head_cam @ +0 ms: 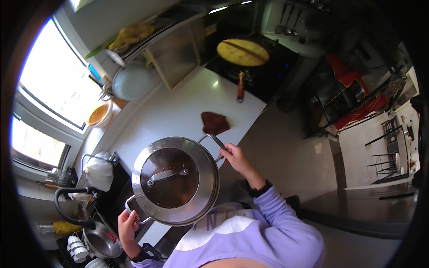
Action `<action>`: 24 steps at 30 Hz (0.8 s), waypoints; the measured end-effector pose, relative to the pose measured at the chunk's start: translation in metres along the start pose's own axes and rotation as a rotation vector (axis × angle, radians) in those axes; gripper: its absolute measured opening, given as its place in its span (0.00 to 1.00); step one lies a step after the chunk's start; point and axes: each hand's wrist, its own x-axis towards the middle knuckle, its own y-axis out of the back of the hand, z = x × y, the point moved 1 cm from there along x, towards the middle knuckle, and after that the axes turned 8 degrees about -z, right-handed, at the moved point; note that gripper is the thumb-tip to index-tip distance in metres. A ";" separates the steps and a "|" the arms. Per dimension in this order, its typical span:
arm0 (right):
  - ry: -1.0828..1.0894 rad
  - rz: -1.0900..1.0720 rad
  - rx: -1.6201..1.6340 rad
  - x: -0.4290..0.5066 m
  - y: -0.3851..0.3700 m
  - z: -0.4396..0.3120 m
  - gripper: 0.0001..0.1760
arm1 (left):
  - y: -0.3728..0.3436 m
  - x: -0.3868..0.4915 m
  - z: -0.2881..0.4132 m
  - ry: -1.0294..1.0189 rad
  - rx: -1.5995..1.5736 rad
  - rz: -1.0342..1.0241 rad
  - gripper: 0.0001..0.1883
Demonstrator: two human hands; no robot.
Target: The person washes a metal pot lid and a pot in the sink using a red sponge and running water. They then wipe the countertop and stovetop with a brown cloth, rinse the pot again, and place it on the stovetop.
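Observation:
A large steel pot (214, 201) with two loop handles is held in front of my body, over the counter's near edge. A steel-rimmed glass lid (169, 177) with a metal bar handle covers it. My left hand (129, 226) is closed around the handle at the lower left. At the upper right, my right hand (234, 157) grips the opposite handle. A folded dark red cloth (214, 123) lies on the white counter (171, 114) just beyond the pot. What the pot contains is not clear through the dark glass.
A wok with a yellow wooden lid (243, 52) sits on the black cooktop (281, 70), its wooden handle (240, 87) pointing towards the counter. A black faucet (60, 204), steel pan (102, 241) and stacked white cups (77, 249) are at the lower left. A bluish colander (130, 80) stands by the window.

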 end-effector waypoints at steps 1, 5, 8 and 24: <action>0.026 0.050 -0.012 -0.013 0.028 -0.015 0.09 | -0.026 0.007 0.014 0.001 0.053 0.010 0.08; 0.098 0.288 -0.089 -0.074 0.150 -0.059 0.09 | -0.138 0.058 0.065 0.000 0.171 -0.092 0.10; 0.086 0.492 -0.152 -0.122 0.223 -0.088 0.09 | -0.228 0.104 0.102 -0.083 0.260 -0.251 0.10; 0.074 0.948 -0.052 -0.121 0.527 -0.131 0.10 | -0.627 0.319 0.229 -0.163 0.335 -0.798 0.12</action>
